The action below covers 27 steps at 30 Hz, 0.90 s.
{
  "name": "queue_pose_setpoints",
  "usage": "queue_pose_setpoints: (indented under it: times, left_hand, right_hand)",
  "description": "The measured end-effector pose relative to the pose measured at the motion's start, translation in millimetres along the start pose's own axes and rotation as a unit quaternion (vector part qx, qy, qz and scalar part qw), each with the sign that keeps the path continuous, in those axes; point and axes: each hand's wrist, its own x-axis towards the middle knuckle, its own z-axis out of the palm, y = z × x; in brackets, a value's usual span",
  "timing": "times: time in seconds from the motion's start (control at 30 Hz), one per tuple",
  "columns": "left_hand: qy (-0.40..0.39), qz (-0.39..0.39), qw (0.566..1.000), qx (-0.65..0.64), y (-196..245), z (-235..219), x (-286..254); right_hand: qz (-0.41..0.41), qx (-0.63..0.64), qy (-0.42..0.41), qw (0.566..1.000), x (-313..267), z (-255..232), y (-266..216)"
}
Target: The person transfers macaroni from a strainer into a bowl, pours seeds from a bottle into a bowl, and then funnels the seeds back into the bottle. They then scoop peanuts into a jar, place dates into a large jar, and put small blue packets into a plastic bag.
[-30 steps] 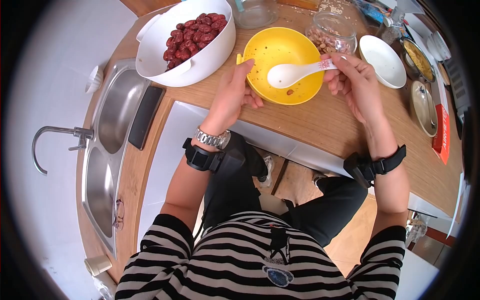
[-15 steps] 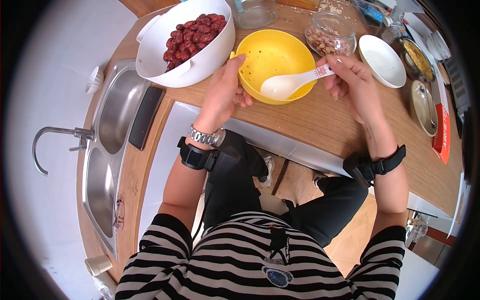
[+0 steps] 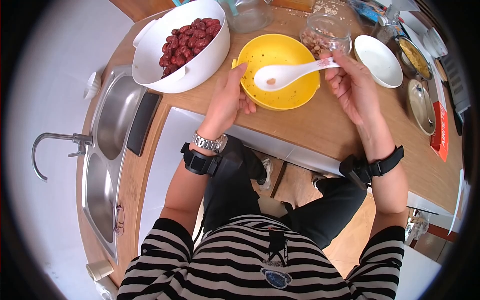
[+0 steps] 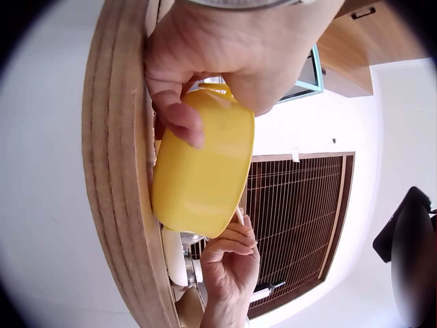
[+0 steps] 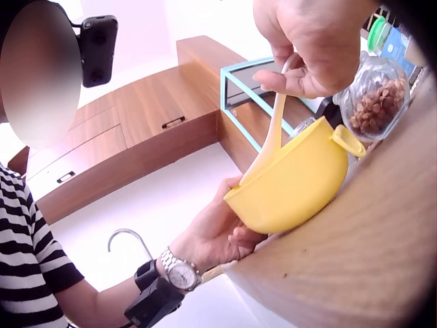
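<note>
My left hand [image 3: 226, 100] grips the yellow bowl [image 3: 302, 95] at its left side, thumb by the rim and fingers curled round the lower wall, as the left wrist view shows. Dark specks dot the inside of the bowl. A white soup spoon [image 3: 295, 71] with a red mark on its handle is pinched in my right hand [image 3: 354, 87]. Its head lies over the middle of the bowl and carries a small brown piece [image 3: 270, 81]. From the right wrist view, the spoon [image 5: 268, 147] slants down into the bowl, its tip hidden behind the near rim.
A white basin [image 3: 200, 75] of red dates [image 3: 190, 42] stands left, beside the steel sink [image 3: 120, 110]. Behind the bowl are an empty glass jar [image 3: 250, 17] and a glass jar of brownish pieces [image 3: 320, 42]. A white dish [image 3: 378, 62] and other bowls stand to the right.
The bowl shifts left, then slightly back right with my left hand. The spoon dips low toward the bowl's near side, then comes up over its middle with a brown piece in it.
</note>
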Motion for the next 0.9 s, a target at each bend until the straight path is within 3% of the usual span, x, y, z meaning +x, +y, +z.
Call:
queue_pose_setpoints:
  times: [0.07,0.1,0.2,0.33,0.37,0.53,0.63,0.8,0.9]
  left_hand:
    - [-0.002,-0.003,1.0,0.0,2,1,-1]
    - [0.002,-0.009,1.0,-0.001,2,1,-1]
    - [0.003,-0.014,1.0,0.0,1,0,-1]
    - [0.009,-0.011,1.0,0.001,-1,1,-1]
    - [0.005,-0.009,1.0,0.001,-1,1,-1]
    - [-0.004,-0.016,1.0,0.007,1,1,-2]
    - [-0.024,-0.03,0.999,0.004,0,-2,-2]
    - [-0.041,-0.051,0.997,-0.027,-2,6,-7]
    - [-0.044,-0.06,0.996,-0.039,-2,14,-12]
  right_hand:
    - [-0.084,0.019,0.027,0.996,-1,-2,-11]
    - [-0.115,0.039,0.081,0.989,2,-4,-16]
    - [-0.205,0.076,0.089,0.972,5,-23,-31]
    - [-0.301,0.014,0.201,0.932,6,-29,-43]
    - [-0.318,-0.006,0.171,0.933,6,-32,-42]
    - [-0.304,-0.14,0.191,0.923,10,-28,-36]
    - [-0.344,-0.22,0.2,0.891,10,-28,-38]
    - [-0.369,-0.104,0.188,0.904,10,-38,-45]
    - [-0.32,-0.011,0.242,0.916,7,-49,-46]
